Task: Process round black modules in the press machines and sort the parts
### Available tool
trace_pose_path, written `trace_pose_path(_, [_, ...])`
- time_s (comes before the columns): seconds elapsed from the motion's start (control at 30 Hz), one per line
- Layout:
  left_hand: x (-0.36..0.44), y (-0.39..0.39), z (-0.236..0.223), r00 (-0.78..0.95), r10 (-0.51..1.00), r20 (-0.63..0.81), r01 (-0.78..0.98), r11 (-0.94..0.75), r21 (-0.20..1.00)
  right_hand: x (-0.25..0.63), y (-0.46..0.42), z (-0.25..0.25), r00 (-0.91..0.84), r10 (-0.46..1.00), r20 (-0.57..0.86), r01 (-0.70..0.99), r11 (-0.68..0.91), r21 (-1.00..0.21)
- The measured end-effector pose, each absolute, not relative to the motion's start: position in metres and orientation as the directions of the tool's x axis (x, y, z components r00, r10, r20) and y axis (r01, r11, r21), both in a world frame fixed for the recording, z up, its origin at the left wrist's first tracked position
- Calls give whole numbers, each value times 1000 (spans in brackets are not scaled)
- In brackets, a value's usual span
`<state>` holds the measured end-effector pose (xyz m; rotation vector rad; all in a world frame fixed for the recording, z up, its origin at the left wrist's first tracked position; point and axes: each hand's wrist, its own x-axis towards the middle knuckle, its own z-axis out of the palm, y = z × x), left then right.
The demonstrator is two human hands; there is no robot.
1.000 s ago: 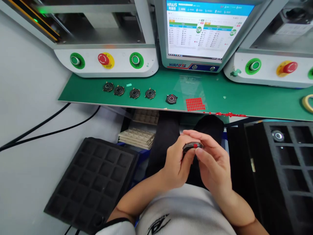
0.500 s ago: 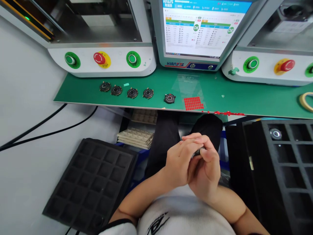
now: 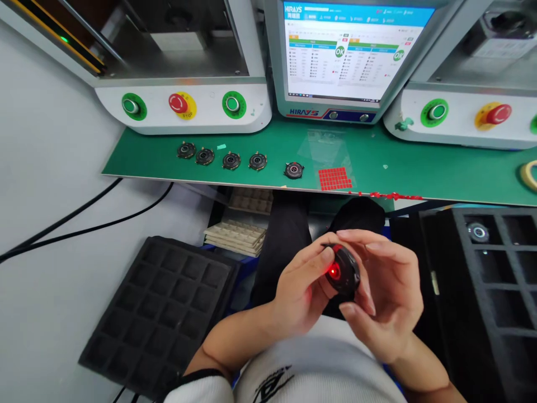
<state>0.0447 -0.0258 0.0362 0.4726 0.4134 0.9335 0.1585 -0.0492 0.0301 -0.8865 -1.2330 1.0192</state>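
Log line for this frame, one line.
left hand: holds round black module | right hand: holds same module | module face: red glow | green bench mat: five round parts

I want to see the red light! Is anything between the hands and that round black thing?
No, nothing visible is in the way. The round black part with the red light sits right between the left hand and the right hand, touching both.

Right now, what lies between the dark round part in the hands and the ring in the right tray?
Past the dark round part, the head view shows the right hand, then the tray's black side.
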Motion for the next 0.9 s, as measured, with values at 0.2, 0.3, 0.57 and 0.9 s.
trace_pose_path(0.2, [44, -28, 43, 613, 777, -144, -659, 604, 448, 163, -43, 27, 19, 924, 382, -107, 382, -918])
trace_pose_path(0.3, [45, -27, 41, 625, 770, -129, -659, 609, 442, 165, -40, 23, 7, 914, 406, -103, 404, -909])
trace_pose_path(0.57, [49, -30, 29, 528, 837, -144, -716, 530, 455, 168, -37, 4, -34, 865, 501, -88, 497, -863])
trace_pose_path(0.9, [3, 83, -29, 161, 985, 65, 373, -121, 920, 182, -17, -26, 149, 798, 584, 78, 580, -811])
